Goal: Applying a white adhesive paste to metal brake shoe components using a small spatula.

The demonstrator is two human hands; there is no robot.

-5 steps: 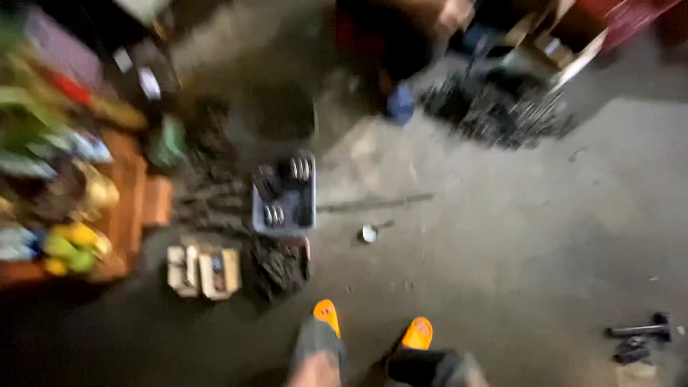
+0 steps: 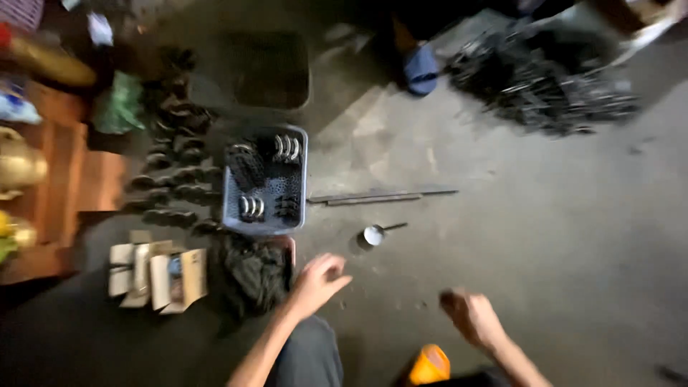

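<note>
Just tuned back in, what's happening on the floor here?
A person crouches over a concrete floor, both hands out and holding nothing. The left hand hovers near a dark heap just below a blue-grey crate that holds coiled metal parts. The right hand hangs over bare floor. A small ladle and a metal bar lie ahead of the hands. The picture is blurred, so finer details are unclear.

Ladle [image 2: 374,233] right of crate [image 2: 231,208], seemingly.
</note>
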